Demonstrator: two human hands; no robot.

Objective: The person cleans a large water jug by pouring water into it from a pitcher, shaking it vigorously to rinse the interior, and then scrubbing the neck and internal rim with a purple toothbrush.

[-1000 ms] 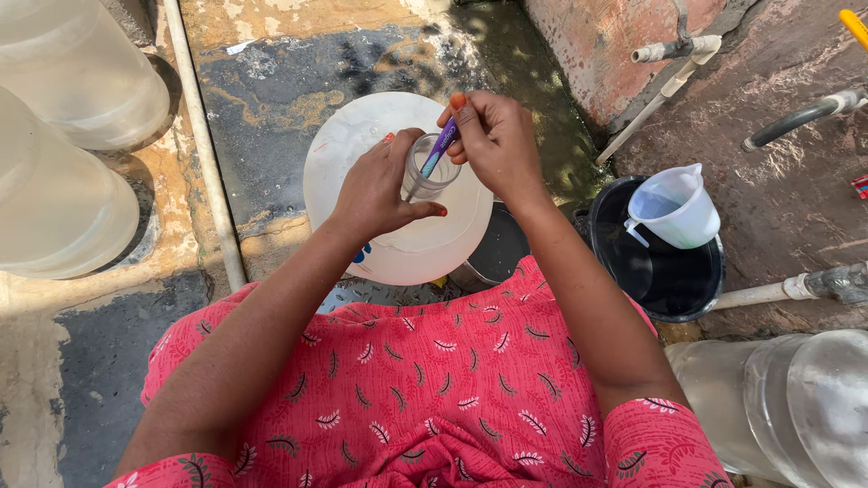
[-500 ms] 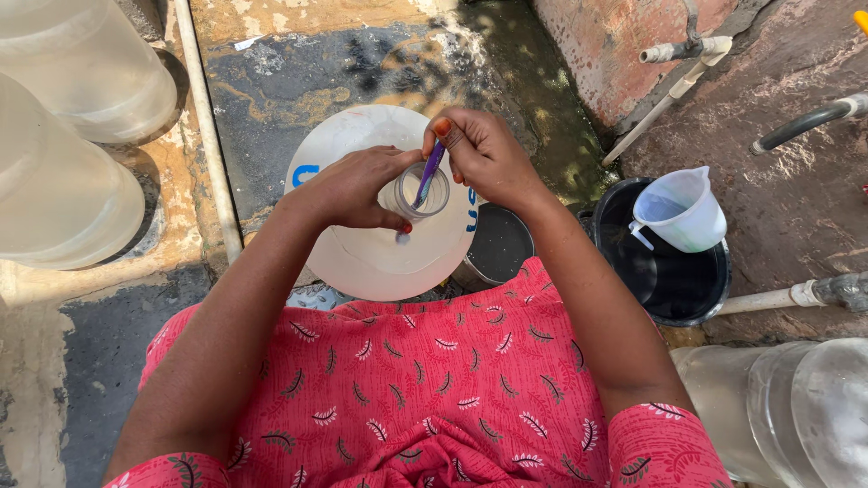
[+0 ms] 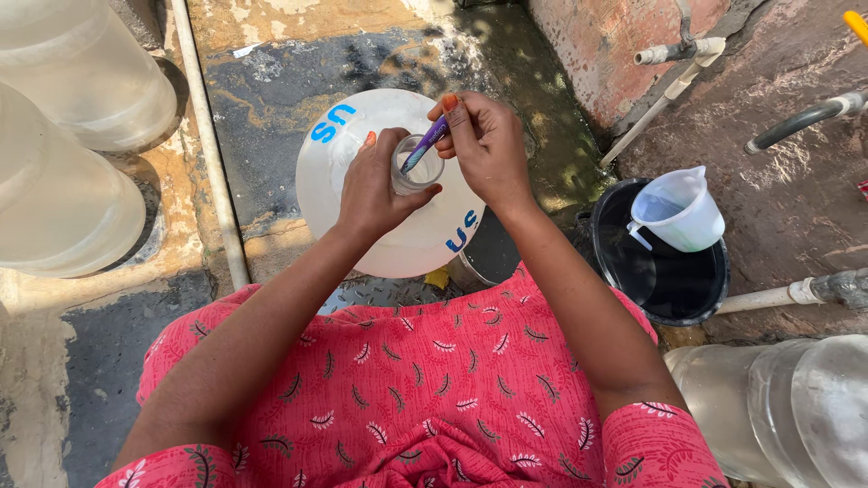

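The big white water jug [image 3: 362,217] stands upright on the wet floor, bulky and probably heavy, best gripped at its neck [image 3: 418,172]. The left hand [image 3: 375,185] is clamped round that stiff, likely slippery neck. The right hand [image 3: 484,145] pinches a light purple brush [image 3: 425,145] between fingertips, poking into the opening.

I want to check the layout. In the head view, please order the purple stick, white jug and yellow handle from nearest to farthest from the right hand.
1. Purple stick, held in the right hand.
2. White jug, at its right, over the black bucket.
3. Yellow handle, top right corner.
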